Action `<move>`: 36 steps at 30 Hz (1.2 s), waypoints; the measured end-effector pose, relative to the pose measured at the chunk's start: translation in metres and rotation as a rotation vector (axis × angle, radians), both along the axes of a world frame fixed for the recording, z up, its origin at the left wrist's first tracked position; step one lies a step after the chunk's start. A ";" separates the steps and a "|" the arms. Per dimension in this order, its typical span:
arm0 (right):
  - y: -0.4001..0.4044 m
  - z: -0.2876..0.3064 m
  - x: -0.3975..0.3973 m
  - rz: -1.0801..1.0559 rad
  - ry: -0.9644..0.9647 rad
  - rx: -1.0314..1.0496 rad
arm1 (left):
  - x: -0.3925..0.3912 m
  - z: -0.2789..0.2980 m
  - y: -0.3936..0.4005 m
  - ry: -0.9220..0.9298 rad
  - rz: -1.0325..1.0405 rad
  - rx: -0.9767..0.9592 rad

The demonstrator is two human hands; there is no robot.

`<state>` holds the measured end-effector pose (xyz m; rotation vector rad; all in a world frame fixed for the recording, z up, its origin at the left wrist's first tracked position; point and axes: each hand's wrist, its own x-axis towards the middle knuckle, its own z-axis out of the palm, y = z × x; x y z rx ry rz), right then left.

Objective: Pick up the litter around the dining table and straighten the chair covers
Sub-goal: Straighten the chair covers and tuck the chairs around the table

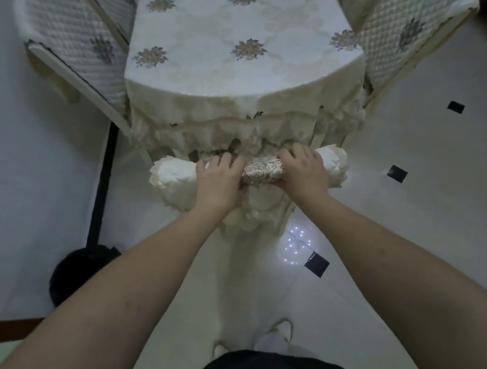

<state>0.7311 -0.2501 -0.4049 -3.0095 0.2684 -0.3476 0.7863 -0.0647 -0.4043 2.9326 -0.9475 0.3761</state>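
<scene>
The cover on the near chair, tucked against the counter, is being gripped along its top edge: the left hand and right hand are both curled tight round the bunched cloth. By the look of it, this cover is mid-straightening, not finished. Three covered chairs are counted: this one, one at left and one at right, both seemingly tidy. No litter is seen on the floor.

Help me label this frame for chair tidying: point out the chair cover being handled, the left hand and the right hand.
chair cover [264, 171]: head view, patterned top edge between the hands.
left hand [219, 181]: head view, back of the hand.
right hand [306, 169]: head view, back of the hand.
</scene>
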 end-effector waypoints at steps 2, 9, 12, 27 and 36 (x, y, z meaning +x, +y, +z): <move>0.000 -0.001 -0.001 -0.022 0.013 0.046 | 0.005 0.000 -0.001 0.022 -0.030 -0.004; -0.001 0.001 0.004 -0.045 0.077 0.098 | 0.021 -0.007 0.006 0.011 -0.144 0.015; -0.002 0.004 0.006 -0.048 0.097 0.074 | 0.026 -0.006 0.013 0.039 -0.155 -0.002; -0.001 -0.004 0.018 -0.076 0.161 0.018 | 0.065 -0.001 0.060 0.181 -0.128 0.047; 0.009 -0.006 0.023 -0.102 0.142 0.008 | 0.071 0.005 0.066 0.198 -0.139 0.071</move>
